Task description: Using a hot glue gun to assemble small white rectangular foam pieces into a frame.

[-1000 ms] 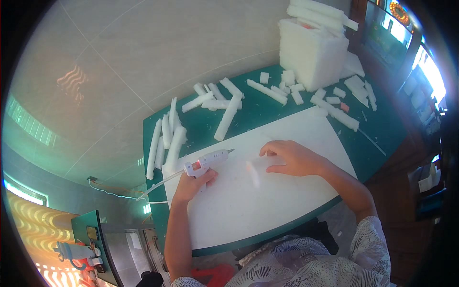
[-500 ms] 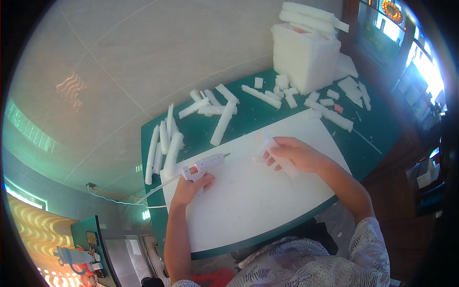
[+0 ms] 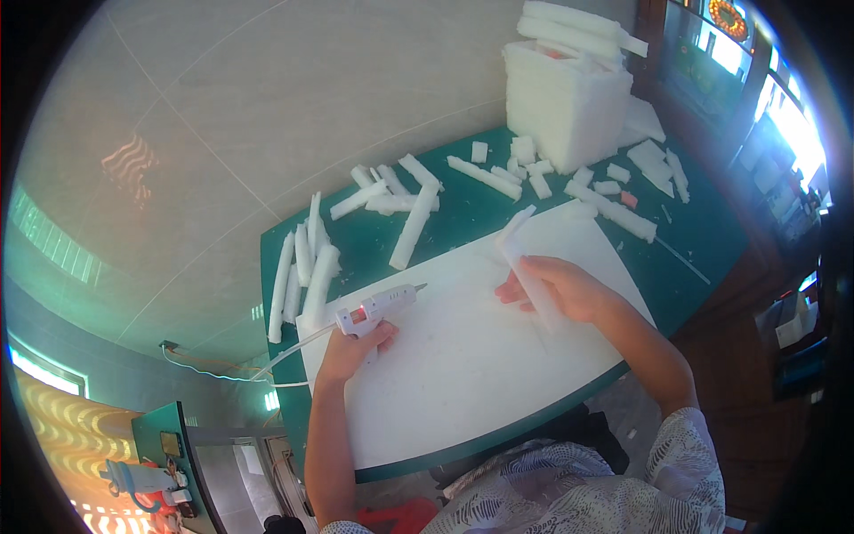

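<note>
My left hand [image 3: 356, 350] is closed around the handle of a white hot glue gun [image 3: 381, 303], its metal nozzle pointing right over the white board [image 3: 436, 392]. A glue stick and a white cord trail from the gun's rear to the left. In my right hand [image 3: 565, 289] is a piece of white foam [image 3: 534, 283], long and narrow, with a bent upper end. It slants above the board's right half, gripped between thumb and fingers. A gap of bare board lies between the nozzle and the foam.
Several white foam strips [image 3: 415, 227] lie along the table's far and left sides. A white foam box [image 3: 567, 107] with slabs on top stands at the far right, small offcuts [image 3: 523, 149] before it. The green table's edge [image 3: 418, 467] is close to my body.
The foam piece in my right hand has turned, so its bent end now points up and away. My left hand and the glue gun have hardly moved.
</note>
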Demonstrator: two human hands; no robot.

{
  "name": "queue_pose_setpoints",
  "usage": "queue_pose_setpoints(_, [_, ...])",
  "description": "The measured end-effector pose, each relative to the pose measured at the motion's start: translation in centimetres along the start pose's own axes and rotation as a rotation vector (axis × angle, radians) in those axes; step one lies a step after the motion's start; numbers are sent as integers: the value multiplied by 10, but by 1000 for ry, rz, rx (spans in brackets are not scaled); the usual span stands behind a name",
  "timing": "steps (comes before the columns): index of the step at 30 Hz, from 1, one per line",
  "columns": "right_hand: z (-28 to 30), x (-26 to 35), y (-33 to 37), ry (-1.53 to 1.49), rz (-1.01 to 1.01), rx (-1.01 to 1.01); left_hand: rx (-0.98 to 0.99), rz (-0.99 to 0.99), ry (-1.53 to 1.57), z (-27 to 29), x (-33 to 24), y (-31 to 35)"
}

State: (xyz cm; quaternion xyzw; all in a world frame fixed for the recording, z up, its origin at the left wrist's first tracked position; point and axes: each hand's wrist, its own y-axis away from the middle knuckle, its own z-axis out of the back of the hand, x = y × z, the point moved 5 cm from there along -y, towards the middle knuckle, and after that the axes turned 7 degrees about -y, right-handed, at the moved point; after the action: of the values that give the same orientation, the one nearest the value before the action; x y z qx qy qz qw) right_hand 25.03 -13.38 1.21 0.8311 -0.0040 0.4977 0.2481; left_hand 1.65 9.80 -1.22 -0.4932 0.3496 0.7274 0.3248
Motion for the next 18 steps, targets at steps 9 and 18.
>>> queue_pose_setpoints(9, [2,-5,9,-74,1,-32,24,18,-17,4,11,-3])
queue_pose_setpoints(18, [2,-12,17,-33,41,-63,2,-1,-35,3,6,-2])
